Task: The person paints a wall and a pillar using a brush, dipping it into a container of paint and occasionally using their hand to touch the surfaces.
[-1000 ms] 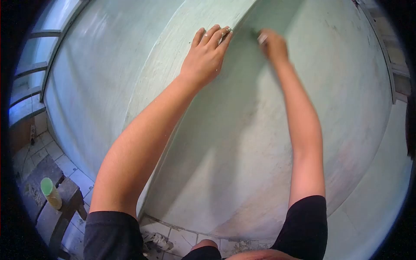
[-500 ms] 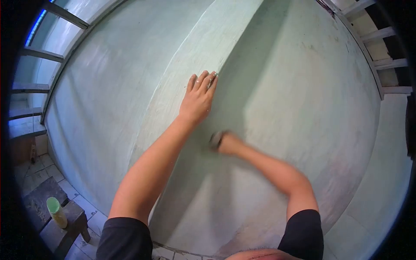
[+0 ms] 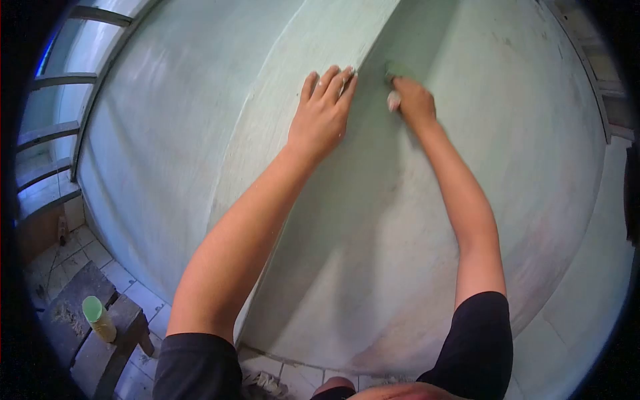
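Head view: a cup stands on a wooden stool, perhaps set close for reach; the left hand lies on a raised strip of wall, fingers straight, slightly parted, gripping nothing visible, seemingly for bracing. Beyond the strip's edge, a partly hidden greenish pad sits against the set-back wall, held by the curled fingers of the right hand.
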Demonstrator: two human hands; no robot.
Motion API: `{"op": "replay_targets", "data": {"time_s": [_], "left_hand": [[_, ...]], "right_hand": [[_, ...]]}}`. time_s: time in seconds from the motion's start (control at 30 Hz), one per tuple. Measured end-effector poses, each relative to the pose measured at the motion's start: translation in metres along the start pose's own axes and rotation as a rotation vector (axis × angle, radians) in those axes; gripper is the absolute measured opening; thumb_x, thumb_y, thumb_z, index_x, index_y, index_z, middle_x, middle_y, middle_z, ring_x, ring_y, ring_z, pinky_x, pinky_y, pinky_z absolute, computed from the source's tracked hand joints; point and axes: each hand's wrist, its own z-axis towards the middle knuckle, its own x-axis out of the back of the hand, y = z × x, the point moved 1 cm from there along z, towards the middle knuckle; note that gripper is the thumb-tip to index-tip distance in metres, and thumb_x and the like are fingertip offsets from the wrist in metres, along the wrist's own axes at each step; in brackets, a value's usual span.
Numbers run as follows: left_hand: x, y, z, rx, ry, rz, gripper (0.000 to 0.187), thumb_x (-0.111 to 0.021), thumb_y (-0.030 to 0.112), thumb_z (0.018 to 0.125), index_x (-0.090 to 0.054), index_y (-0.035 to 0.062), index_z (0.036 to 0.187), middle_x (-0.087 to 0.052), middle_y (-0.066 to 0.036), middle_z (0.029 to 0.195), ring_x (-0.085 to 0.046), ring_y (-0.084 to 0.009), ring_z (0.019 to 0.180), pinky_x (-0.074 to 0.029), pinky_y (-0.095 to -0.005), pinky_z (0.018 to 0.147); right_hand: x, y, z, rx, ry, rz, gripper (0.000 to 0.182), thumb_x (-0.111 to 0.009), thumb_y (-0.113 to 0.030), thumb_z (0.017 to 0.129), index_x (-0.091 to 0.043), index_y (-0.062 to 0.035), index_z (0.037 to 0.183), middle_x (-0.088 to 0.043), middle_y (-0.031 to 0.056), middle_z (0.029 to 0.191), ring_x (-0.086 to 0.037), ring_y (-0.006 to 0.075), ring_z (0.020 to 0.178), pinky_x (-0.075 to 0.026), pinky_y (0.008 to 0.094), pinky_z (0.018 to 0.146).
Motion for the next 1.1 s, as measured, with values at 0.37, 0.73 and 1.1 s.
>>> {"op": "replay_targets", "data": {"time_s": [0.37, 0.73, 1.1], "left_hand": [[-0.008, -0.001, 0.005, -0.058, 0.044, 0.084, 0.046, -0.055, 0.011, 0.084, -0.046, 0.0060, 0.129, -0.046, -0.010, 0.130, -0.040, -0.0250, 0.124, -0.030, -0.0452, 0.104], [-0.008, -0.003, 0.003, 0.000, -0.042, 0.053, 0.046, -0.038, 0.001, 0.087, -0.037, -0.0016, 0.133, -0.039, -0.015, 0.137, -0.031, -0.0270, 0.132, -0.020, -0.0447, 0.111], [-0.010, -0.002, 0.004, -0.018, -0.015, 0.013, 0.045, -0.041, -0.001, 0.087, -0.038, -0.0029, 0.132, -0.040, -0.017, 0.136, -0.031, -0.0290, 0.131, -0.020, -0.0450, 0.110]], "right_hand": [[0.001, -0.133, -0.201, -0.100, -0.753, 0.999, 0.025, -0.063, -0.008, 0.065, -0.065, -0.0072, 0.090, -0.067, 0.0114, 0.076, -0.062, 0.0259, 0.068, -0.049, 0.0348, 0.063], [0.036, 0.034, 0.032, -0.193, 0.118, 0.115, 0.012, -0.060, -0.013, 0.080, -0.057, -0.0021, 0.076, -0.059, 0.0110, 0.070, -0.056, 0.0201, 0.063, -0.044, 0.0330, 0.060], [-0.005, -0.176, -0.176, 0.414, -0.533, 0.542, 0.025, -0.059, -0.016, 0.073, -0.063, -0.0082, 0.096, -0.064, 0.0117, 0.098, -0.062, 0.0299, 0.084, -0.051, 0.0384, 0.071]]}}
